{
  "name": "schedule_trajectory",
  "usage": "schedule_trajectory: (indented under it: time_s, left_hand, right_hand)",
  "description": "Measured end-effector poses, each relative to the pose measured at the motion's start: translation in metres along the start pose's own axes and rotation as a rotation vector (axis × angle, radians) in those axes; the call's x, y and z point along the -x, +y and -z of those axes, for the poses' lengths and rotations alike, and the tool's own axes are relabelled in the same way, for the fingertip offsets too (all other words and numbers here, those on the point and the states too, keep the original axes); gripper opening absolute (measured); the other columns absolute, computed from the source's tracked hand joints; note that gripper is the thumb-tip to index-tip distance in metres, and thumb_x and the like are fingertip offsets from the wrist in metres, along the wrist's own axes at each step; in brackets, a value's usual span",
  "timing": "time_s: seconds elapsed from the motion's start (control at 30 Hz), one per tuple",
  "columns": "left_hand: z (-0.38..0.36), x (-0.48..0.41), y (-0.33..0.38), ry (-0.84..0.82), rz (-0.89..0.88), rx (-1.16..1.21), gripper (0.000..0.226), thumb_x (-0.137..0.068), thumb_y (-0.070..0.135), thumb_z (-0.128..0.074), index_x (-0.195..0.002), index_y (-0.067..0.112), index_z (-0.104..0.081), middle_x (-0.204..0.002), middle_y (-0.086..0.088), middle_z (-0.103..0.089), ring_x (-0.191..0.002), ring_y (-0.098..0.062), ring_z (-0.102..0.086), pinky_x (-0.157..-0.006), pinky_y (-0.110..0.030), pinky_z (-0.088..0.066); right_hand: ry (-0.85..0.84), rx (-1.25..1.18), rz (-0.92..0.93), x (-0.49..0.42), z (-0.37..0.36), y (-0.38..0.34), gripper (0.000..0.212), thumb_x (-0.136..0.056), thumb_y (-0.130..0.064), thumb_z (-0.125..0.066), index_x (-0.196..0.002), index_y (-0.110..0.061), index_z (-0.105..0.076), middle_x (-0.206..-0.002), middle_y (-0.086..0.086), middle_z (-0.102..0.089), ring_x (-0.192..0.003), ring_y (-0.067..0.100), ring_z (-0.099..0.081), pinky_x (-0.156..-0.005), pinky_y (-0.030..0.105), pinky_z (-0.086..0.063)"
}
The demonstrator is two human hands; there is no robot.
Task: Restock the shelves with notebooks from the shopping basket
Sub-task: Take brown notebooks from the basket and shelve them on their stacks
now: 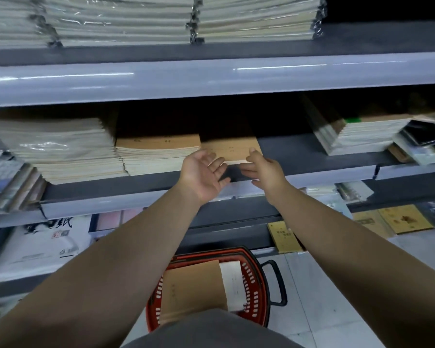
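While the right hand (264,172) pinches the front right corner of the notebooks (230,149), thumb on top and fingers curled underneath, the left hand (204,175) is released, palm turned toward them and fingers (217,165) nearly straight at their front left corner. Whether those fingers touch the pile I cannot tell.

The notebooks, a thin brown pile, lie on the middle shelf (312,156), set back from its front edge and just beside a taller brown stack (158,151) on their left. Further left along the shelf sits a wrapped pile (58,149) in clear plastic, higher than either.

Below both arms, a red basket (259,280) with a black handle stands on the floor (337,285) at the foot of the shelves. It holds a brown bundle (194,290), with a white booklet (232,285) lying along the bundle's right side.
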State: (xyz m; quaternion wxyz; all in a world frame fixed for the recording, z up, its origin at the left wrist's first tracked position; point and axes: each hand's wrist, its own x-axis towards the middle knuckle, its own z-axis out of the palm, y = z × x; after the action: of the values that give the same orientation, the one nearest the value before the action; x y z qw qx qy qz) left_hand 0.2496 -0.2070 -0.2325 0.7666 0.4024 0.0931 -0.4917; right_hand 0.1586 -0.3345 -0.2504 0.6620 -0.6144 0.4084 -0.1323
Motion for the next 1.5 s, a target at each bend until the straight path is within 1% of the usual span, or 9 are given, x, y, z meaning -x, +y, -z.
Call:
schedule_trajectory:
  time_s: [0.17, 0.33, 0.63, 0.8, 0.93, 1.07, 1.2, 1.37, 1.5]
  left_hand:
    - [-0.004, 0.021, -0.032, -0.004, -0.012, 0.004, 0.060, -0.099, 0.044, -0.034, -0.149, 0.010, -0.033, -0.151, -0.010, -0.039, -0.143, -0.022, -0.032, -0.117, -0.051, -0.013]
    - [-0.003, 0.042, -0.072, 0.034, 0.000, 0.003, 0.064, -0.099, 0.051, -0.032, -0.148, 0.011, -0.033, -0.152, -0.009, -0.038, -0.144, -0.022, -0.028, -0.116, -0.049, -0.015]
    - [0.042, 0.064, -0.133, 0.139, 0.025, -0.006, 0.068, -0.099, 0.053, -0.033, -0.153, 0.013, -0.025, -0.157, -0.009, -0.030, -0.146, -0.022, -0.024, -0.117, -0.050, -0.010]
    - [0.074, 0.067, -0.159, 0.213, 0.083, -0.008, 0.068, -0.100, 0.054, -0.030, -0.154, 0.014, -0.021, -0.158, -0.009, -0.027, -0.147, -0.022, -0.022, -0.118, -0.049, -0.009]
    - [0.099, 0.065, -0.166, 0.251, 0.106, 0.013, 0.068, -0.099, 0.054, -0.035, -0.153, 0.014, -0.024, -0.157, -0.010, -0.028, -0.147, -0.022, -0.021, -0.118, -0.049, -0.009]
    - [0.119, 0.057, -0.169, 0.268, 0.138, -0.007, 0.068, -0.098, 0.054, -0.035, -0.152, 0.013, -0.025, -0.157, -0.010, -0.030, -0.146, -0.023, -0.024, -0.117, -0.049, -0.012]
    - [0.139, 0.043, -0.173, 0.291, 0.166, -0.016, 0.067, -0.099, 0.053, -0.035, -0.152, 0.013, -0.025, -0.156, -0.011, -0.030, -0.146, -0.023, -0.024, -0.117, -0.051, -0.010]
    - [0.163, 0.026, -0.182, 0.356, 0.198, 0.014, 0.066, -0.098, 0.053, -0.037, -0.152, 0.016, -0.027, -0.157, -0.012, -0.029, -0.146, -0.024, -0.023, -0.117, -0.052, -0.007]
    - [0.187, 0.010, -0.194, 0.437, 0.244, 0.025, 0.067, -0.097, 0.052, -0.038, -0.154, 0.019, -0.024, -0.159, -0.010, -0.025, -0.147, -0.026, -0.021, -0.117, -0.052, -0.013]
  right_hand:
    - [-0.084, -0.050, -0.064, 0.029, 0.019, 0.012, 0.045, -0.097, -0.054, -0.041, -0.116, -0.017, -0.057, -0.105, 0.002, -0.069, -0.091, 0.011, -0.065, -0.086, 0.037, -0.045]
    - [-0.099, -0.023, -0.116, 0.055, 0.045, 0.034, 0.045, -0.098, -0.053, -0.038, -0.116, -0.017, -0.058, -0.106, 0.005, -0.070, -0.092, 0.017, -0.066, -0.089, 0.037, -0.045]
    - [-0.157, 0.053, -0.251, 0.083, 0.057, 0.105, 0.041, -0.097, -0.057, -0.038, -0.099, -0.021, -0.058, -0.106, 0.005, -0.070, -0.090, 0.017, -0.067, -0.074, 0.032, -0.045]
    - [-0.175, 0.111, -0.334, 0.091, 0.053, 0.152, 0.047, -0.098, -0.054, -0.040, -0.117, -0.015, -0.057, -0.104, 0.005, -0.070, -0.089, 0.018, -0.067, -0.080, 0.034, -0.047]
    - [-0.158, 0.103, -0.387, 0.088, 0.043, 0.176, 0.047, -0.098, -0.053, -0.040, -0.116, -0.014, -0.058, -0.093, 0.001, -0.072, -0.080, 0.014, -0.068, -0.067, 0.029, -0.047]
    - [-0.145, 0.135, -0.414, 0.084, 0.031, 0.200, 0.048, -0.097, -0.054, -0.040, -0.117, -0.015, -0.059, -0.091, 0.000, -0.073, -0.087, 0.016, -0.068, -0.089, 0.039, -0.047]
    - [-0.147, 0.164, -0.421, 0.079, 0.020, 0.221, 0.046, -0.096, -0.057, -0.040, -0.112, -0.018, -0.059, -0.089, -0.003, -0.073, -0.085, 0.011, -0.068, -0.087, 0.038, -0.045]
    - [-0.173, 0.173, -0.452, 0.067, 0.004, 0.249, 0.055, -0.095, -0.058, -0.041, -0.128, -0.016, -0.054, -0.116, 0.005, -0.067, -0.098, 0.017, -0.066, -0.095, 0.041, -0.045]
    - [-0.175, 0.174, -0.492, 0.056, -0.005, 0.274, 0.047, -0.095, -0.058, -0.041, -0.113, -0.019, -0.060, -0.104, 0.003, -0.071, -0.097, 0.017, -0.067, -0.092, 0.039, -0.046]
